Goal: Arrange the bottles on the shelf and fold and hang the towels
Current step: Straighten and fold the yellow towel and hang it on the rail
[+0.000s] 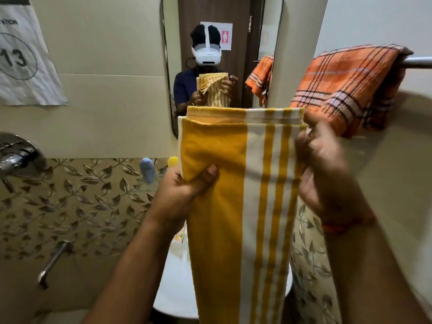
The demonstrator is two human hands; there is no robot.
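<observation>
A yellow and white striped towel hangs folded lengthwise in front of me, over the sink. My left hand grips its left edge, thumb on the front of the cloth. My right hand pinches its upper right edge; this hand is blurred. An orange checked towel hangs over the metal towel bar at the upper right. A blue bottle and a yellow bottle stand on a small glass shelf behind the towel, the yellow one mostly hidden.
A tall mirror on the wall ahead reflects me and both towels. A white sink lies below the towel. Chrome taps stick out at the left, with a paper sign above them.
</observation>
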